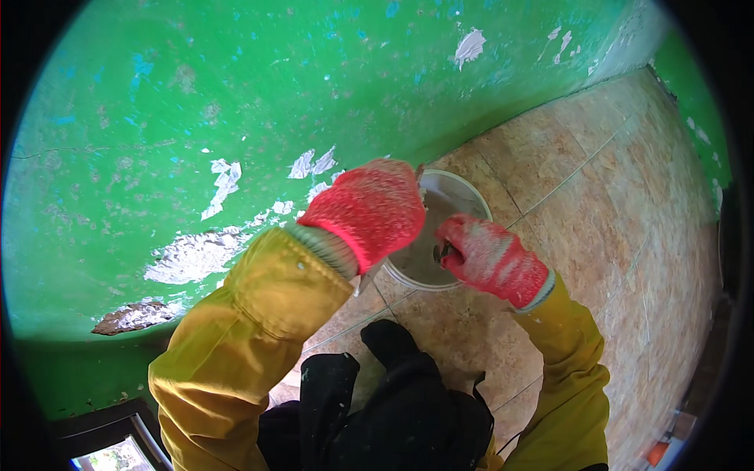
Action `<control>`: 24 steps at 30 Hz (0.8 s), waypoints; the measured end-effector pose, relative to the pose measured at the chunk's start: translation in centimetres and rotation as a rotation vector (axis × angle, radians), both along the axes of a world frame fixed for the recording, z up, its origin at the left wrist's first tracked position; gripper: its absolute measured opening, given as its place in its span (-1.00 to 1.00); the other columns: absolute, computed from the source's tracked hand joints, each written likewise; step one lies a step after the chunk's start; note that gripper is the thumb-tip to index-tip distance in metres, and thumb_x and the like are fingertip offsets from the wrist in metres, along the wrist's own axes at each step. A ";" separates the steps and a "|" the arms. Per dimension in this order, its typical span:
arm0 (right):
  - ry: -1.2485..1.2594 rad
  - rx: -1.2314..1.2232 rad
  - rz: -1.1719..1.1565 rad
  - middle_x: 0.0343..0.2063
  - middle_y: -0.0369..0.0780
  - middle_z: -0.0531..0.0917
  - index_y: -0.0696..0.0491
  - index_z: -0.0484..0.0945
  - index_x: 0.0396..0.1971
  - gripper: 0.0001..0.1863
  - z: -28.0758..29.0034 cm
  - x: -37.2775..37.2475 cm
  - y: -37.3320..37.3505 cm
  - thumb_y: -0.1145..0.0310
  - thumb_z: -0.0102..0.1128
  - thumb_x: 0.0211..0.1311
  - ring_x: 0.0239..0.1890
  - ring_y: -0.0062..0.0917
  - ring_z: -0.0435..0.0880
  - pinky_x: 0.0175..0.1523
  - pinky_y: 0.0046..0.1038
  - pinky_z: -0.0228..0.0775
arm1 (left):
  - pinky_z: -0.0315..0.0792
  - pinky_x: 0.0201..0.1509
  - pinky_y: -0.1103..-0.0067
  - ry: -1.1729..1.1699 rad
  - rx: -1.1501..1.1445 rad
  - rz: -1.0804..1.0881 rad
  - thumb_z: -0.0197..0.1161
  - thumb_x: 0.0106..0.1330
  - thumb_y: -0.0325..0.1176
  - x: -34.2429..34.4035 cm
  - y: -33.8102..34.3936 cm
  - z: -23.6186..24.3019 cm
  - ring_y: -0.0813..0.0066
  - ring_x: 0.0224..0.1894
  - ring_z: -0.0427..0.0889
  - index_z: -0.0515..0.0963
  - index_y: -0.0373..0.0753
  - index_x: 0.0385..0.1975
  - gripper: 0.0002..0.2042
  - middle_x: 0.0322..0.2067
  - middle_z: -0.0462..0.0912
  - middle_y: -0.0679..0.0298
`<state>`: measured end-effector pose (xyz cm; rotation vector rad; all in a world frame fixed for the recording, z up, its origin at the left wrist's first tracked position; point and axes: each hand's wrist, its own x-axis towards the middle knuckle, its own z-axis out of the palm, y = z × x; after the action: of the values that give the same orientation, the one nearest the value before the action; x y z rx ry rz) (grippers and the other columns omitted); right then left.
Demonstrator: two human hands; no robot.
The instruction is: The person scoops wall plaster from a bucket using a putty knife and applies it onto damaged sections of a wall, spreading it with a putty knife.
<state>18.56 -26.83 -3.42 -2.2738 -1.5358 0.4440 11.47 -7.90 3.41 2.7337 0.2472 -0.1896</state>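
Down near the camera, dark trousers (393, 408) and a dark shoe (386, 339) show between two mustard-yellow sleeves (243, 345) as a person stands over a tiled floor (613, 204). Just beyond, both hands, in red knitted gloves dusted with pale powder, meet over a white bucket (459, 196) that stands on the tiles close to the foot of a green wall (196, 102). The left hand (369, 208) is curled, its back to the camera; a thin grey blade (369, 279), probably a scraper or filling knife, pokes out below the wrist, so the fingers look closed round its handle, though the grip itself is hidden. The right hand (488, 257) is bunched over the bucket's near rim, fingertips pinched on something small and dark; what it is cannot be made out. Grey paste appears to line the bucket's inside. Judging by the pose, the work in hand is loading or cleaning the blade at the bucket. The next move would likely call for a steady lift of the blade, kept level. Farther off, the wall shows flaked patches (196, 255) where pale plaster is bare.
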 end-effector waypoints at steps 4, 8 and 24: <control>0.065 -0.181 -0.200 -0.27 -0.08 0.56 0.07 0.46 -0.30 -0.71 -0.6 0.5 -1.4 0.29 0.22 -0.06 -0.24 -0.14 0.58 -0.18 -0.20 0.44 | 0.49 -0.18 0.29 -0.015 0.049 -0.146 0.05 0.11 -0.32 1.3 -2.1 0.4 0.01 -0.23 0.60 0.55 -0.32 -0.36 -0.77 -0.33 0.59 -0.05; -0.105 -0.297 -0.244 -0.36 -0.08 0.58 0.10 0.46 -0.38 -0.71 -1.2 0.4 -1.4 0.28 0.26 -0.09 -0.30 -0.13 0.58 -0.22 -0.19 0.44 | 0.50 -0.19 0.30 -0.075 0.025 -0.179 0.07 0.08 -0.34 1.7 -3.2 -0.6 0.02 -0.24 0.61 0.56 -0.31 -0.34 -0.77 -0.32 0.59 -0.04; -0.038 0.407 -0.471 -0.36 -0.07 0.58 0.13 0.46 -0.28 -0.71 5.4 -2.5 -2.6 0.54 0.27 -0.07 -0.31 -0.21 0.61 -0.24 -0.31 0.46 | 0.50 -0.22 0.30 0.097 0.066 -0.197 0.20 0.00 -0.28 3.8 -3.2 0.7 0.00 -0.25 0.61 0.59 -0.31 -0.36 -0.74 -0.33 0.60 -0.06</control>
<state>16.03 -29.42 1.96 -2.2155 -0.9438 -0.0414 15.28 -11.15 4.06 2.8164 0.0090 -0.3745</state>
